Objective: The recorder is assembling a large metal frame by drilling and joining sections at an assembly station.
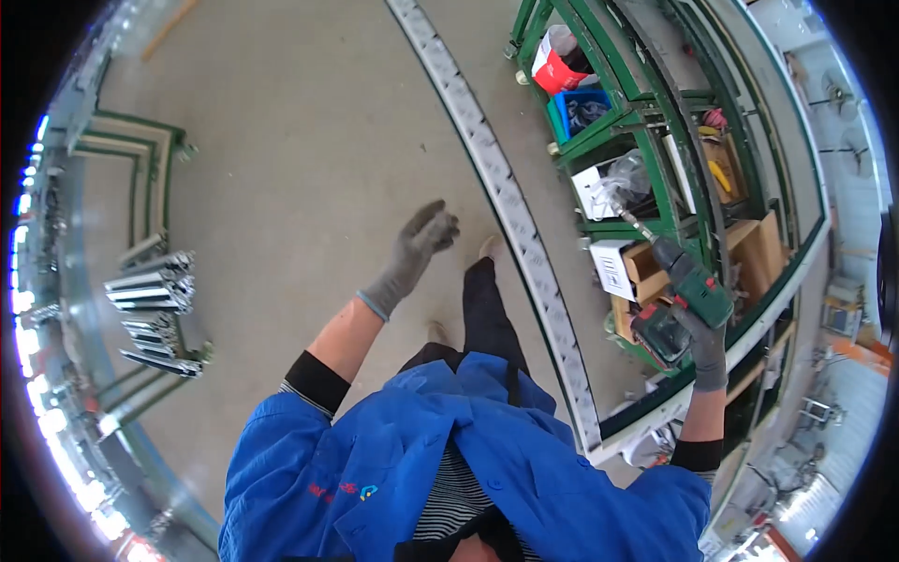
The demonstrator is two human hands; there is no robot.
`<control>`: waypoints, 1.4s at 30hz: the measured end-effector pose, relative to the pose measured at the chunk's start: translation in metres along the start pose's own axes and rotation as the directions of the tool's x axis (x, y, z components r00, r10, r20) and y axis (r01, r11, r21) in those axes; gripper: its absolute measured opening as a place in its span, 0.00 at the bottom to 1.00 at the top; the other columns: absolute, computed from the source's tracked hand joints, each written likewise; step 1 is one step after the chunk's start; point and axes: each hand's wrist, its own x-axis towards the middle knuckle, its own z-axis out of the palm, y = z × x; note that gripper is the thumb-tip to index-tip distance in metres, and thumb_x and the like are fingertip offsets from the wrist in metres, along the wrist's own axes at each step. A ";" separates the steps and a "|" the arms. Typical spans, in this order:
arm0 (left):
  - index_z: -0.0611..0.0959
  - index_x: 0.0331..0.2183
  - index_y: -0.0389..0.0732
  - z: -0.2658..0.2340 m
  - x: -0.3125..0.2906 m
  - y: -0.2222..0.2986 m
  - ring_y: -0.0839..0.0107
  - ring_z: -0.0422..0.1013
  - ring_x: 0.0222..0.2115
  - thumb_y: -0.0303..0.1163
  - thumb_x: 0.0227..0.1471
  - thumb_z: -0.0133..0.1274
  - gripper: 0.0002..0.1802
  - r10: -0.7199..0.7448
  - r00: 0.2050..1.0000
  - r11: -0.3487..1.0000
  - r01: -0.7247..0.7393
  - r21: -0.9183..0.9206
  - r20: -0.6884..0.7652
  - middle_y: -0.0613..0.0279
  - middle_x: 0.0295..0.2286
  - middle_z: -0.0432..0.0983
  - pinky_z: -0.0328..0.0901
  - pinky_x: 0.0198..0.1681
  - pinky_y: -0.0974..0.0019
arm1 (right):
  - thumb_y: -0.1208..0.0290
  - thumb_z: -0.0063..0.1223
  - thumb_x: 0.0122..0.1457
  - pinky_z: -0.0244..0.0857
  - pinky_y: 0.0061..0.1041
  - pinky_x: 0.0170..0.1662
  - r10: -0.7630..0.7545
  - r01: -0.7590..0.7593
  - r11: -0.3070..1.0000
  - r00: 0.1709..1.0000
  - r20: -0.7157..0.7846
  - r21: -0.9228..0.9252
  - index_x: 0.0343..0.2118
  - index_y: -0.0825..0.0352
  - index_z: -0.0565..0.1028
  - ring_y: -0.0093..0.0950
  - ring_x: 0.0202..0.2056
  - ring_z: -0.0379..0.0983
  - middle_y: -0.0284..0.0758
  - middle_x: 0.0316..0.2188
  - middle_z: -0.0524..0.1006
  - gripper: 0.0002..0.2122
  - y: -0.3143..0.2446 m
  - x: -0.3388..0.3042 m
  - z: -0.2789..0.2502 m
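Observation:
In my right hand, which wears a grey glove, is a dark green cordless drill with a bulky battery at its base. A long bit runs from its chuck toward the upper left, over the shelves of the green rack. My left hand, gloved in grey too, hangs over the floor with nothing in it. Its fingers are loosely bent and apart from any object. Closest to it on the right is a long pale metal profile with dark edges and small marks along its length.
On the right, the green rack bears a blue bin, a red and white bag and cardboard boxes. Bundled metal profiles lie on a green stand at the left. My foot stands beside the long profile.

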 end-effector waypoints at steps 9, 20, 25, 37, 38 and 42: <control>0.70 0.62 0.39 0.036 0.170 0.149 0.64 0.74 0.51 0.64 0.64 0.50 0.42 0.091 0.981 0.970 -0.049 0.237 -0.170 0.57 0.51 0.76 0.67 0.59 0.56 | 0.74 0.74 0.50 0.74 0.34 0.49 -0.196 0.240 0.964 0.934 0.297 -0.118 0.50 0.62 0.82 0.32 0.44 0.82 0.34 0.44 0.84 0.22 0.013 0.116 -0.014; 0.74 0.56 0.44 0.016 0.254 0.177 0.67 0.76 0.46 0.63 0.67 0.44 0.34 0.062 0.997 0.985 -0.054 0.163 -0.041 0.61 0.43 0.78 0.73 0.53 0.59 | 0.73 0.76 0.48 0.75 0.33 0.43 -0.414 0.462 0.879 0.863 0.290 -0.117 0.47 0.63 0.82 0.35 0.38 0.83 0.34 0.41 0.85 0.21 -0.019 0.178 0.005; 0.75 0.53 0.46 0.004 0.285 0.188 0.69 0.76 0.43 0.62 0.66 0.46 0.30 0.022 0.999 0.996 -0.018 0.082 -0.047 0.63 0.40 0.76 0.74 0.50 0.60 | 0.72 0.77 0.47 0.75 0.31 0.43 -0.199 0.169 0.980 0.878 0.435 0.106 0.48 0.65 0.82 0.34 0.37 0.83 0.37 0.40 0.85 0.23 -0.029 0.192 0.034; 0.81 0.47 0.43 0.014 0.291 0.194 0.65 0.81 0.33 0.61 0.67 0.45 0.30 0.063 0.968 0.983 -0.018 0.184 -0.241 0.59 0.34 0.83 0.79 0.37 0.63 | 0.77 0.71 0.49 0.76 0.27 0.44 -0.311 0.062 0.928 0.670 0.674 0.367 0.52 0.70 0.80 0.28 0.35 0.83 0.39 0.38 0.86 0.24 0.011 0.299 0.067; 0.80 0.47 0.43 0.016 0.292 0.193 0.66 0.81 0.33 0.63 0.66 0.46 0.31 0.062 0.966 0.982 -0.013 0.191 -0.252 0.60 0.35 0.82 0.79 0.37 0.63 | 0.76 0.71 0.48 0.76 0.26 0.44 -0.375 0.092 0.902 0.655 0.657 0.423 0.53 0.70 0.80 0.27 0.36 0.83 0.39 0.39 0.86 0.25 0.019 0.306 0.069; 0.79 0.51 0.42 0.011 0.289 0.198 0.61 0.82 0.37 0.64 0.66 0.43 0.34 0.055 0.959 0.969 0.015 0.245 -0.277 0.53 0.38 0.83 0.80 0.41 0.58 | 0.75 0.71 0.48 0.76 0.26 0.45 -0.285 -0.126 0.883 0.620 0.731 0.452 0.54 0.70 0.80 0.27 0.36 0.83 0.39 0.40 0.86 0.26 0.024 0.322 0.077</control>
